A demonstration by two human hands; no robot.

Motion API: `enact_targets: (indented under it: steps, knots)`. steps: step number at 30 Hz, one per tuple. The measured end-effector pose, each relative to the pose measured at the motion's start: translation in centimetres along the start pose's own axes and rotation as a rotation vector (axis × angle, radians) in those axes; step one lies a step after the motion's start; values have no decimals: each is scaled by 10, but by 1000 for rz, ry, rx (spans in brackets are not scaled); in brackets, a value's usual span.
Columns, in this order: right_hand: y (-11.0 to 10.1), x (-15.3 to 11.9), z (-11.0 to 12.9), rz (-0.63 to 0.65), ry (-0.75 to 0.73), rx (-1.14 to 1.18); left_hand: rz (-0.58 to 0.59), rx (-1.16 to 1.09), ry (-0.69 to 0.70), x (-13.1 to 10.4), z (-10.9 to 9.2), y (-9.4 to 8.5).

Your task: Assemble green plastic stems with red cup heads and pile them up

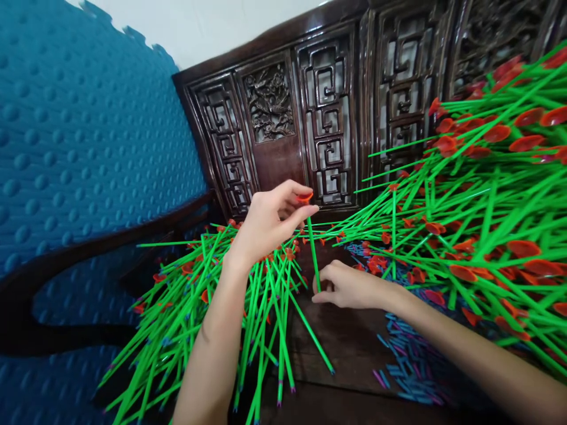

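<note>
A green stick (313,248) with a red cup-shaped end (305,198) stands nearly upright between my hands. Around its top, just under the red cup, the thumb and fingers of my left hand (283,215) are closed. Lower down, my right hand (339,286) pinches the stick's bottom end, and its fingertips partly hide that end. Behind and below my left forearm lies a pile of green sticks (266,319) with red cups, some with blue or purple tips. Small blue and purple tubes (411,366) are scattered beneath my right forearm.
A bigger heap of green sticks with red cups (487,218) fills the right side. Behind stands a carved dark wooden backrest (279,165). A curved wooden armrest (110,248) and a bumpy blue mat (88,136) are at the left. The dark wooden seat (349,342) lies below my hands.
</note>
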State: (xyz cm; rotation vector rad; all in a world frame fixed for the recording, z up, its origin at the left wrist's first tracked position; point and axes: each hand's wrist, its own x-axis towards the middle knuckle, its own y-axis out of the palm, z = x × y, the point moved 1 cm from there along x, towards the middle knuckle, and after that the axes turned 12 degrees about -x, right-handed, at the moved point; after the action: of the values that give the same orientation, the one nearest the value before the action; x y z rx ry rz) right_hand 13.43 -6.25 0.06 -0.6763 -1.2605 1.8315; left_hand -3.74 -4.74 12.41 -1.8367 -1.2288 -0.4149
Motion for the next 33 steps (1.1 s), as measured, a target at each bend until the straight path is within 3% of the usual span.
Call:
enact_targets:
  steps: [7, 18, 25, 33]
  knots:
    - [16, 9, -12, -35, -23, 127, 151, -91, -94, -2, -5, 3]
    - [16, 8, -8, 25, -115, 127, 129, -170, -113, -2, -9, 10]
    - [17, 7, -5, 34, -69, 124, 158, -153, -96, -2, -9, 13]
    - [9, 8, -4, -50, -125, 143, 148, -74, -124, -5, -14, 3]
